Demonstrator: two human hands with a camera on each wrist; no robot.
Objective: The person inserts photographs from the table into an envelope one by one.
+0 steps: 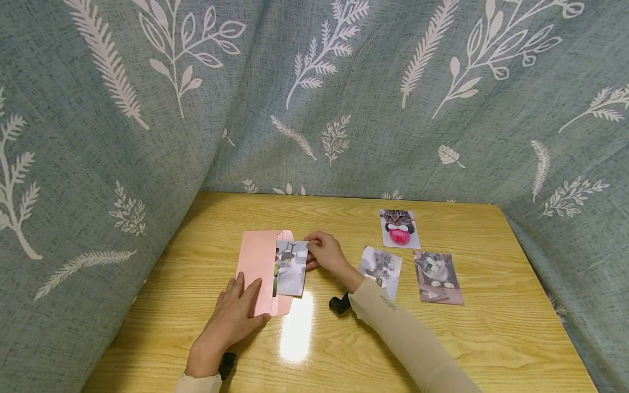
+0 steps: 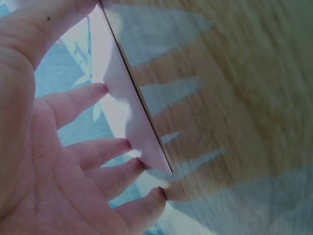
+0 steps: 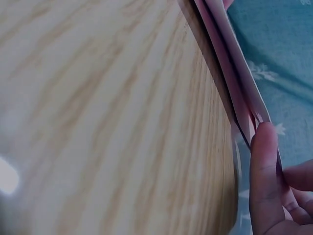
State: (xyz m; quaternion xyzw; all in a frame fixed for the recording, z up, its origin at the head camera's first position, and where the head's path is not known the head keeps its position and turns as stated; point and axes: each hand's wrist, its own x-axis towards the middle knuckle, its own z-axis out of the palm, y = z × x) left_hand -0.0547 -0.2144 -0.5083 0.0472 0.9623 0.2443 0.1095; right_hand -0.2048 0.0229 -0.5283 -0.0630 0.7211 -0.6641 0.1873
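Note:
A pink envelope (image 1: 257, 251) lies on the table with its flap side to the right. My left hand (image 1: 235, 312) rests on its lower left part, fingers spread; the left wrist view shows fingertips (image 2: 100, 89) on the envelope's face near its edge. At the envelope's mouth, my right hand (image 1: 325, 252) pinches the upper right edge of a greyish photo (image 1: 292, 273) between thumb and fingers. That photo overlaps the flap, its left edge at the opening. A dark, green-tinted strip (image 1: 274, 281) of another picture shows just inside the mouth.
Right of the envelope lie three cat photos: one with a pink ball (image 1: 399, 232), a grey cat (image 1: 380, 267) partly behind my right forearm, and a grey-and-white cat (image 1: 439, 277). Patterned green cloth (image 1: 275, 147) hangs around the wooden table (image 1: 344, 338).

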